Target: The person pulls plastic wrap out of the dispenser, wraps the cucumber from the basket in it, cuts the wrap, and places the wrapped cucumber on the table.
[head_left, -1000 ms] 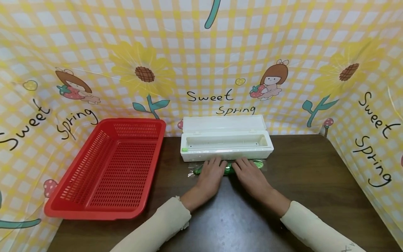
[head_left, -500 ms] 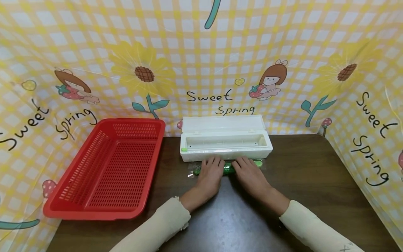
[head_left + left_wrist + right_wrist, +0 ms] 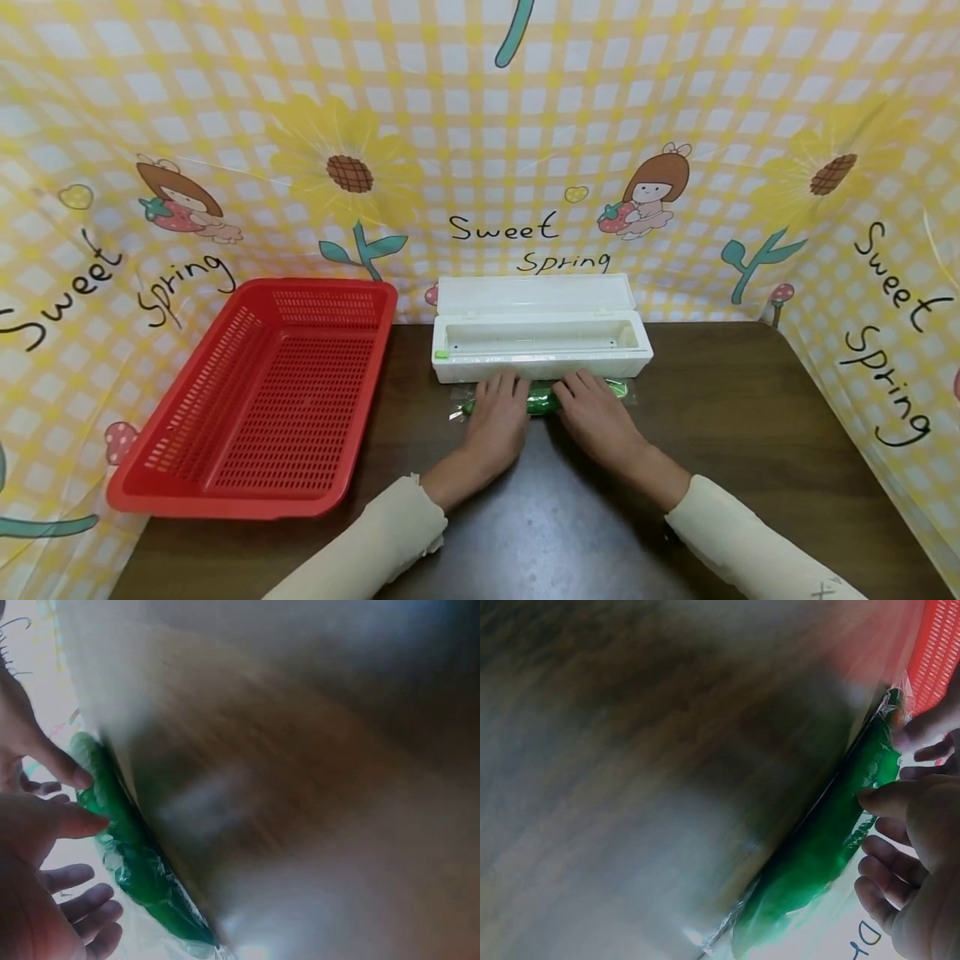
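Note:
A green cucumber point(image 3: 543, 399) in clear plastic wrap lies on the table, just in front of the white cling film box. My left hand point(image 3: 500, 421) rests over its left half, and my right hand point(image 3: 597, 417) lies over the right half. In the left wrist view the left thumb touches the cucumber point(image 3: 124, 832), while the other fingers stay spread and loosely bent along its far side. The right wrist view has the right thumb on the wrapped cucumber point(image 3: 821, 851), its fingers likewise loose beside it. Crinkled film point(image 3: 457, 411) sticks out past the left end.
The cling film box point(image 3: 543, 367) stands with its lid point(image 3: 534, 293) raised, a green tab point(image 3: 441, 355) at its front left corner. A red perforated basket point(image 3: 225, 507) sits on the left of the dark wooden table point(image 3: 750, 467). Checked cloth hangs behind.
My left hand has shifted slightly left along the cucumber, showing a little more of it between my hands. The right hand has hardly moved. Box and basket stay in place.

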Action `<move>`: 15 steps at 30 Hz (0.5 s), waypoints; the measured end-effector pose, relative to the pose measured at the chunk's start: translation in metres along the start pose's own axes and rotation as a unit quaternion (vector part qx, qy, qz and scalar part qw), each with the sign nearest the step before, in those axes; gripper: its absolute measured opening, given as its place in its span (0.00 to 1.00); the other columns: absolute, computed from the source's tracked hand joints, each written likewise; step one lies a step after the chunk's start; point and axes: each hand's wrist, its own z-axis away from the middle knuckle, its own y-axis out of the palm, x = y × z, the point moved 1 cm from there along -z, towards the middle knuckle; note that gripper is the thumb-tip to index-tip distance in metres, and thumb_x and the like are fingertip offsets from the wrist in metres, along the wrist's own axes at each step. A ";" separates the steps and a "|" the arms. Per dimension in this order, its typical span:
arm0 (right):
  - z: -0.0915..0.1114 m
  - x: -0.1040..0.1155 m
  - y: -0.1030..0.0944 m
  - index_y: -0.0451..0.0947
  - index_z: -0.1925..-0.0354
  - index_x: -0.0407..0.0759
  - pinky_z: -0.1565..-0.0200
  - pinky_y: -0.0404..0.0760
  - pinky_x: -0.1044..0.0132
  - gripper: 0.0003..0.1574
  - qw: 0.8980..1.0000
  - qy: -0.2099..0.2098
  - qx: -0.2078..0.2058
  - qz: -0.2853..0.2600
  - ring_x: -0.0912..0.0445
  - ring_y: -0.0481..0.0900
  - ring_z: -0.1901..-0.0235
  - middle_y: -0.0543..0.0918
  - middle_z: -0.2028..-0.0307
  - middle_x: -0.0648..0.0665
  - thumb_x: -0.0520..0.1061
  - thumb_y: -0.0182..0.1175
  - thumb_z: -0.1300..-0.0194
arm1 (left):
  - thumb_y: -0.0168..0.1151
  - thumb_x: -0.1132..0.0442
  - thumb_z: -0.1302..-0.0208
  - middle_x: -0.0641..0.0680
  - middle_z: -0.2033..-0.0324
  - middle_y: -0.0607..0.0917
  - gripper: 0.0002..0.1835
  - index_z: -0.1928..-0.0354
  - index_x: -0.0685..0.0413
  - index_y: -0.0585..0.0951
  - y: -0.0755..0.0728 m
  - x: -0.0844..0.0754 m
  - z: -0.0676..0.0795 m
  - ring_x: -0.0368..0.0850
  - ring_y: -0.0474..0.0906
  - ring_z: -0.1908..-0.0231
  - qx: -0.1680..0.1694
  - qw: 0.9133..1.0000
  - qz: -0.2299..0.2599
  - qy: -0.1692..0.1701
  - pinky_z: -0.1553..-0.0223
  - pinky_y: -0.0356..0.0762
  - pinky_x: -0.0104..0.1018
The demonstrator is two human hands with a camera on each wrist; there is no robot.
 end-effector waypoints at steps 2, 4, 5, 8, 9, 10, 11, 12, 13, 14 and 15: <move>0.001 0.001 0.000 0.74 0.58 0.40 0.56 0.73 0.56 0.17 1.000 -0.003 -0.005 -0.004 0.48 0.72 0.57 0.75 0.60 0.44 0.44 0.67 0.44 | 0.67 0.57 0.43 0.55 0.52 0.76 0.21 0.49 0.55 0.76 -0.002 0.001 0.003 0.52 0.72 0.51 -0.020 0.999 0.022 -0.015 0.50 0.70 0.46; 0.002 0.001 0.001 0.74 0.58 0.40 0.57 0.73 0.56 0.17 1.000 -0.003 -0.012 -0.010 0.48 0.72 0.57 0.75 0.59 0.44 0.44 0.67 0.44 | 0.67 0.55 0.43 0.56 0.51 0.75 0.22 0.49 0.56 0.76 -0.006 0.002 0.006 0.53 0.71 0.50 -0.041 0.997 0.049 -0.035 0.51 0.71 0.46; 0.003 0.001 0.001 0.74 0.58 0.41 0.57 0.73 0.57 0.18 1.000 -0.004 -0.016 -0.011 0.49 0.72 0.57 0.75 0.59 0.44 0.44 0.68 0.44 | 0.67 0.55 0.42 0.56 0.51 0.75 0.22 0.48 0.56 0.76 -0.008 0.003 0.008 0.53 0.71 0.50 -0.050 0.995 0.065 -0.048 0.51 0.70 0.46; 0.005 0.001 0.003 0.73 0.58 0.41 0.58 0.72 0.57 0.19 1.000 -0.003 -0.019 -0.015 0.49 0.71 0.57 0.74 0.59 0.44 0.45 0.68 0.44 | 0.67 0.58 0.44 0.56 0.52 0.75 0.21 0.49 0.57 0.76 -0.013 0.007 0.013 0.53 0.70 0.52 -0.077 0.987 0.112 -0.088 0.53 0.70 0.46; 0.005 0.001 0.004 0.73 0.57 0.41 0.59 0.72 0.57 0.19 1.000 -0.003 -0.019 -0.018 0.49 0.71 0.58 0.74 0.59 0.44 0.45 0.68 0.44 | 0.67 0.59 0.45 0.56 0.53 0.75 0.21 0.49 0.58 0.76 -0.015 0.009 0.015 0.53 0.70 0.52 -0.084 0.983 0.124 -0.102 0.53 0.69 0.46; 0.006 0.001 0.004 0.73 0.57 0.41 0.59 0.72 0.58 0.19 1.000 -0.003 -0.018 -0.019 0.49 0.71 0.58 0.74 0.59 0.44 0.45 0.68 0.44 | 0.67 0.60 0.45 0.56 0.53 0.74 0.21 0.49 0.57 0.75 -0.016 0.012 0.017 0.53 0.69 0.53 -0.088 0.980 0.133 -0.117 0.53 0.69 0.45; 0.006 0.001 0.005 0.72 0.57 0.41 0.59 0.71 0.57 0.20 1.000 -0.002 -0.017 -0.020 0.49 0.71 0.58 0.74 0.59 0.44 0.46 0.68 0.44 | 0.67 0.60 0.45 0.56 0.54 0.74 0.21 0.49 0.57 0.75 -0.018 0.014 0.018 0.53 0.69 0.53 -0.093 0.977 0.142 -0.130 0.53 0.68 0.45; 0.006 0.001 0.005 0.72 0.57 0.41 0.59 0.71 0.57 0.20 1.000 -0.002 -0.015 -0.022 0.49 0.71 0.58 0.73 0.59 0.45 0.46 0.68 0.44 | 0.66 0.61 0.45 0.56 0.54 0.73 0.21 0.49 0.57 0.75 -0.019 0.017 0.020 0.53 0.69 0.53 -0.096 0.974 0.149 -0.142 0.53 0.68 0.45; 0.006 0.002 0.005 0.72 0.57 0.41 0.59 0.71 0.57 0.20 1.000 -0.003 -0.014 -0.023 0.49 0.70 0.58 0.73 0.60 0.45 0.46 0.68 0.44 | 0.66 0.61 0.45 0.56 0.54 0.73 0.21 0.49 0.57 0.74 -0.021 0.019 0.021 0.53 0.68 0.52 -0.098 0.971 0.156 -0.154 0.52 0.68 0.44; 0.006 0.002 0.006 0.72 0.57 0.41 0.59 0.71 0.57 0.20 1.000 -0.003 -0.013 -0.025 0.49 0.70 0.58 0.73 0.60 0.45 0.46 0.67 0.44 | 0.65 0.62 0.45 0.56 0.53 0.73 0.22 0.48 0.57 0.74 -0.022 0.022 0.022 0.53 0.68 0.52 -0.101 0.968 0.161 -0.166 0.52 0.67 0.44; 0.006 0.002 0.006 0.72 0.57 0.41 0.59 0.70 0.57 0.19 1.000 -0.004 -0.013 -0.027 0.49 0.70 0.59 0.73 0.60 0.45 0.46 0.67 0.44 | 0.65 0.62 0.45 0.56 0.52 0.72 0.22 0.48 0.57 0.73 -0.023 0.024 0.024 0.53 0.67 0.51 -0.102 0.964 0.168 -0.179 0.52 0.67 0.44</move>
